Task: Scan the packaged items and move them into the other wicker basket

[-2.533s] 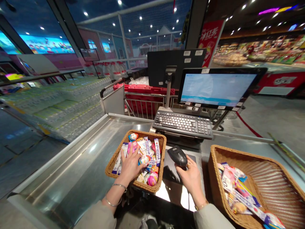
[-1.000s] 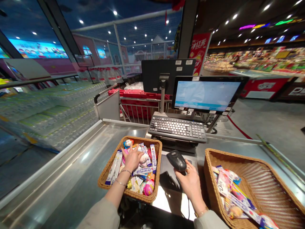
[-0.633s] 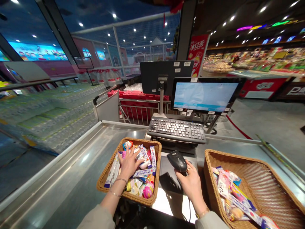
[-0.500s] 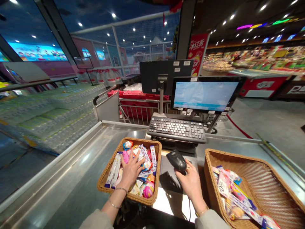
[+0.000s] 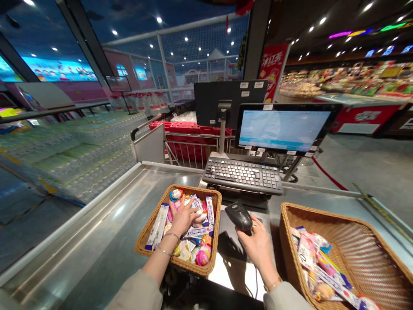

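Observation:
My left hand (image 5: 182,218) reaches into a wicker basket (image 5: 140,246), its fingers apart on the packed sweets. Around it lie white-and-blue wrapped bars (image 5: 210,214), a pink round sweet container (image 5: 203,255) and a round blue-and-orange one (image 5: 176,195). Whether a fingertip pinches any sweet cannot be made out. My right hand (image 5: 256,241) is closed around a black barcode scanner (image 5: 238,215), held above the counter between two baskets. To its right, a larger wicker basket (image 5: 364,232) contains a pink Dove bar (image 5: 306,252) and several other wrapped sweets.
A keyboard (image 5: 241,174) stands behind the scanner, below a lit monitor (image 5: 284,129). Another screen (image 5: 230,103) faces away. The metal counter (image 5: 109,241) has a raised rim. A scanner cord hangs near my right wrist. A cart (image 5: 148,144) stands beyond the counter.
My left hand has shifted forward among the sweets, and its fingers are less widely spread. My right hand still holds the scanner in much the same place. The view has turned slightly left.

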Action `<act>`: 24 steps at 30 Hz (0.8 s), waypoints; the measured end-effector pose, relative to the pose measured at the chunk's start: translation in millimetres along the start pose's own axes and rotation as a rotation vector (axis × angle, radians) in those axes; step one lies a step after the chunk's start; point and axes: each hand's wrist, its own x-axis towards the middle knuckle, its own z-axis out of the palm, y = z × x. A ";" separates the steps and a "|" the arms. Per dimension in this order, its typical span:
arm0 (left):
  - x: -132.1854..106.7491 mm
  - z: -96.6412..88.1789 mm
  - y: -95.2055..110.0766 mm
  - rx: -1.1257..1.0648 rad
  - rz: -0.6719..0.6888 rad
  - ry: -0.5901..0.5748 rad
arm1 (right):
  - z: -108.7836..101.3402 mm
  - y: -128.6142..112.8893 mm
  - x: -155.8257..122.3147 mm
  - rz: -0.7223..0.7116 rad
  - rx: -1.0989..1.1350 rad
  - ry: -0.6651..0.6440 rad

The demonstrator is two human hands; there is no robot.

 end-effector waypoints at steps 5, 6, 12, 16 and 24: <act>22.1 11.2 3.2 -0.104 -0.181 0.071 | -2.5 -1.9 -0.7 -0.016 -0.003 0.001; 24.5 13.2 4.7 -0.124 -0.207 0.103 | -3.2 -2.8 -0.8 -0.014 0.001 0.000; 26.3 19.0 8.6 -0.134 -0.174 0.181 | -6.5 -5.8 -2.5 0.024 0.022 -0.004; 20.9 17.3 5.4 -0.101 -0.147 0.139 | -6.1 -5.6 -3.0 0.021 0.021 -0.007; 29.4 12.9 8.3 -0.089 -0.204 0.063 | 1.5 -6.0 -4.4 0.010 0.024 -0.006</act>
